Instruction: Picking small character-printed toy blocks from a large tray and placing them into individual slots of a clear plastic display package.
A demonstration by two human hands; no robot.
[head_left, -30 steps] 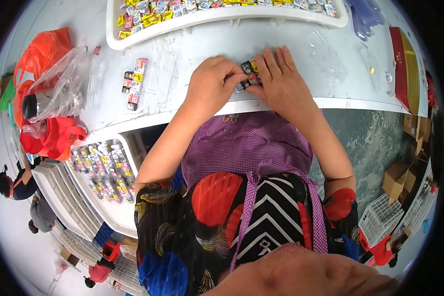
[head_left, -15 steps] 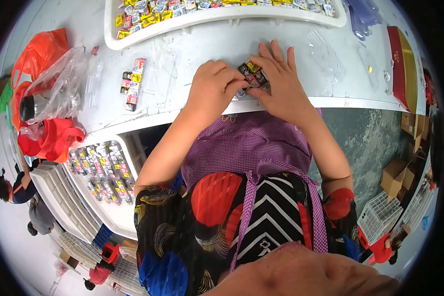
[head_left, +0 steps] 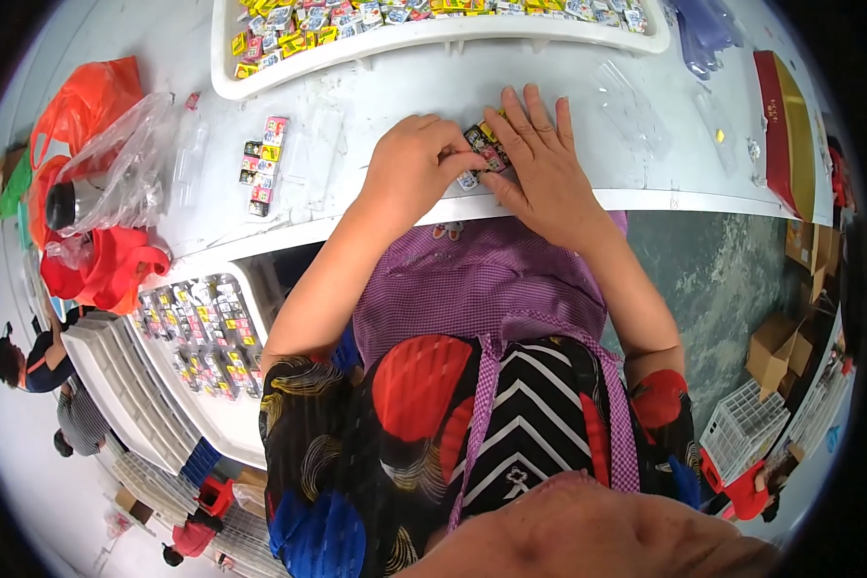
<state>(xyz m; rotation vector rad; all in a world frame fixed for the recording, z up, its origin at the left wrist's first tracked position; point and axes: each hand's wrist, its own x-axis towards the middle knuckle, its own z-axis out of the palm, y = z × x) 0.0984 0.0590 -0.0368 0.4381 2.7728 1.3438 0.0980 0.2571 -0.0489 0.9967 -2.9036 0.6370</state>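
Observation:
Both of my hands rest on the white table [head_left: 588, 87] near its front edge. My left hand [head_left: 409, 169] pinches one end of a short row of small colourful packets [head_left: 482, 149]. My right hand [head_left: 539, 154] lies flat with fingers spread, pressing on the same packets from the right. Most of the packets are hidden under my fingers. A clear plastic blister sleeve seems to lie around them, though I cannot tell for sure.
A long white tray [head_left: 356, 48] full of colourful packets stands at the back. A finished strip of packets [head_left: 263, 164] lies to the left, beside clear and red plastic bags [head_left: 96, 183]. A red-and-gold box [head_left: 785, 125] sits right. White trays with packed strips [head_left: 197, 332] stack lower left.
My right hand's fingers have spread flatter over the packets and my left hand has closed in on their left end. Nothing else on the table has moved.

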